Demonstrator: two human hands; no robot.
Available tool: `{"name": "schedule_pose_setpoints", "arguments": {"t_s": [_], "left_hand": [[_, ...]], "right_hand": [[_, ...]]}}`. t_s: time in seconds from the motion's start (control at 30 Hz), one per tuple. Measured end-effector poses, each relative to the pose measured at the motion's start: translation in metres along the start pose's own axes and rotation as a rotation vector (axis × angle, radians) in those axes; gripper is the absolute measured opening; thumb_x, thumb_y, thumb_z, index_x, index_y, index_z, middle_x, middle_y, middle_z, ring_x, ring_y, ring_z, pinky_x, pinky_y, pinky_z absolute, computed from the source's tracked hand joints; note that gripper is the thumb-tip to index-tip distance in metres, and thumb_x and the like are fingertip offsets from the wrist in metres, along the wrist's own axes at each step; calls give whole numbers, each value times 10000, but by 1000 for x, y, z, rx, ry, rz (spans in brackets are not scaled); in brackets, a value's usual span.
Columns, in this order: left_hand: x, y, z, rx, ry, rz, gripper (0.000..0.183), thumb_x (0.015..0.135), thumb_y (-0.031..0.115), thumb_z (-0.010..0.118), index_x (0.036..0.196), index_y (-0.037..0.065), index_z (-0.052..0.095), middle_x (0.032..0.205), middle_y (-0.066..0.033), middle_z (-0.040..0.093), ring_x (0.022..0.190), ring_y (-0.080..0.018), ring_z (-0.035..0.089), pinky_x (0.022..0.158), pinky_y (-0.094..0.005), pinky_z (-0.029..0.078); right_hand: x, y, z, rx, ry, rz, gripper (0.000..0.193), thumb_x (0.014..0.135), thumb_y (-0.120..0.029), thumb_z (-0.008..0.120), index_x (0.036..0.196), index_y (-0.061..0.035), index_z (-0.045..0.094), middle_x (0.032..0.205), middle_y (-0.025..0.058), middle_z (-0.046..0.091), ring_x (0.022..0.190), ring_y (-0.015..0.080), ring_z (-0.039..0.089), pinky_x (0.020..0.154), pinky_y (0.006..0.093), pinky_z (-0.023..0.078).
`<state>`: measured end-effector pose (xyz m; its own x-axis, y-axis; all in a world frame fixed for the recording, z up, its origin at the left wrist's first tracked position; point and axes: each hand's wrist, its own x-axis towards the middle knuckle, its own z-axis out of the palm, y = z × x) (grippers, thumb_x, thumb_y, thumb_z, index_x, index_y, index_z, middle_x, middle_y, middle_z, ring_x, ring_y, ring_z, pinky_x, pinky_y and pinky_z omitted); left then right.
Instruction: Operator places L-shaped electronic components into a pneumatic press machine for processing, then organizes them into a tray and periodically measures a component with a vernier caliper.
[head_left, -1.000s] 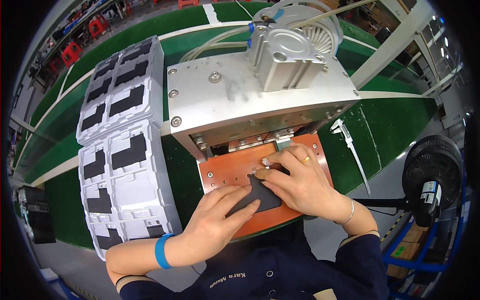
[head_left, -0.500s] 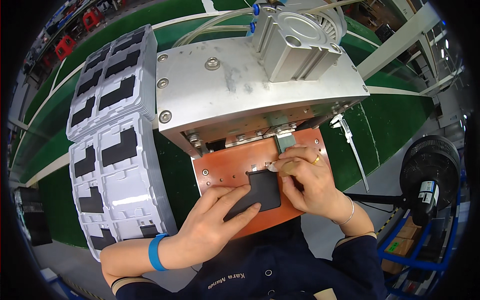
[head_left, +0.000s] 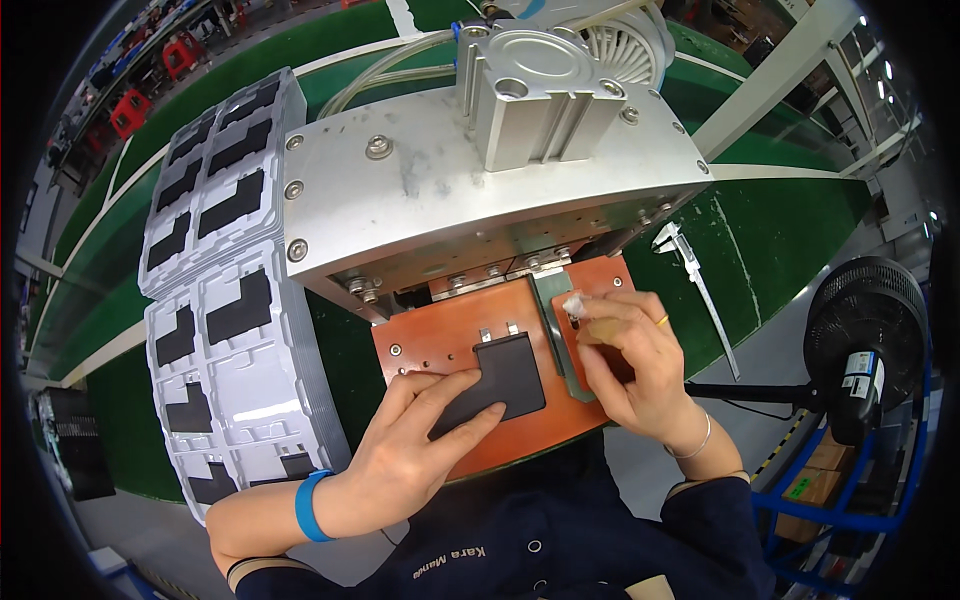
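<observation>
On the orange plate (head_left: 470,315) lies a flat black battery cell (head_left: 511,374), L-shaped like those in the trays, with two small silver tabs on its far edge. My left hand (head_left: 415,440) holds it from the left, thumb and fingers on its surface and edge; part of the cell is hidden under the hand. To the right, my right hand (head_left: 640,360) pinches a small white wad (head_left: 574,305), apart from the cell, above the plate's right side. A dark green strip (head_left: 560,350) runs along the plate between the cell and that hand.
A metal press (head_left: 480,220) with a cylinder (head_left: 550,100) on top stands right behind the plate. Stacked white trays (head_left: 250,370) holding black L-shaped cells are at left. A caliper (head_left: 697,290) lies on the green bench at right, with a black fan (head_left: 860,340) beyond.
My right hand has moved right, away from the cell's tabs, with the white wad, uncovering the tabs and green strip. My left hand stays on the cell. The view has shifted slightly.
</observation>
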<state>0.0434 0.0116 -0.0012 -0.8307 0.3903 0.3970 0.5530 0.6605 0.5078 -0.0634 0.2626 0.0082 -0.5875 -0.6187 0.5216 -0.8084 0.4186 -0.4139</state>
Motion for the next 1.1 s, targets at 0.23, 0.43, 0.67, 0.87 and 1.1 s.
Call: {"name": "schedule_pose_setpoints", "arguments": {"t_s": [0.23,0.43,0.67,0.87,1.1], "left_hand": [[20,-9,3,57,14,-19,458,669,-25,704,1122,34,740,1259,-210,605,1011,-323,563,857,-371,521],[33,-14,4,103,17,-34,437,665,-2,707,1098,30,753,1254,-204,620,1012,-313,567,868,-361,524],[38,-16,-2,88,-22,-71,428,668,21,720,1093,46,763,1259,-199,629,1019,-305,568,893,-364,517],[36,-17,2,71,-20,-101,486,629,25,768,1109,97,783,1259,-196,644,989,-301,558,884,-377,496],[35,-14,0,78,-53,-147,449,657,27,787,1096,121,798,1262,-171,652,1037,-286,562,915,-379,499]], "right_hand": [[-10,-1,-5,24,-181,18,361,768,-158,804,1098,-46,713,1273,126,631,1116,302,567,931,391,488],[-9,-1,-5,-21,-206,3,399,773,-185,799,1151,-88,721,1287,70,614,1131,276,544,920,369,485],[-10,1,-5,-49,-264,-7,444,783,-235,787,1197,-93,713,1345,46,594,1141,254,530,913,353,487],[-8,0,-7,-76,-333,-25,449,797,-283,777,1207,-111,718,1398,4,581,1159,256,506,941,369,480],[-10,-1,-5,-132,-347,-32,409,803,-347,770,1174,-177,737,1428,-38,567,1182,235,497,960,350,450]]}}
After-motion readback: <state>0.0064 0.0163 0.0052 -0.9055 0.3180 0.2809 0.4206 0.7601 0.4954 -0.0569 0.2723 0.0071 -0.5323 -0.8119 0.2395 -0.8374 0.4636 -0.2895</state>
